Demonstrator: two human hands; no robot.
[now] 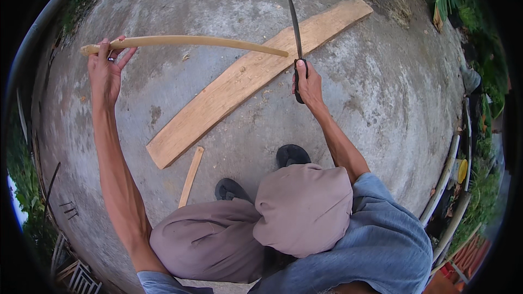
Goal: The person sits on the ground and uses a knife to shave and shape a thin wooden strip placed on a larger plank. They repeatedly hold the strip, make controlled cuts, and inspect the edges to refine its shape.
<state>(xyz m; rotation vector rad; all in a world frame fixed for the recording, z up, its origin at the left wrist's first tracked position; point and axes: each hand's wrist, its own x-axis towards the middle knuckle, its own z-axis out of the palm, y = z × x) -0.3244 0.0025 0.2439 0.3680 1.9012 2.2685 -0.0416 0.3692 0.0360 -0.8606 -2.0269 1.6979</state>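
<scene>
Concrete [392, 114]; strip [185, 40] in left hand [106, 76]

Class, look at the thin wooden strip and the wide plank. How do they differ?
The strip is narrow, while the plank is much broader. The strip is held near one end in the left hand; the plank lies on the ground. The strip runs mostly sideways across the picture, whereas the plank slants from lower left to upper right. Both are long and look like pale wood.
</scene>
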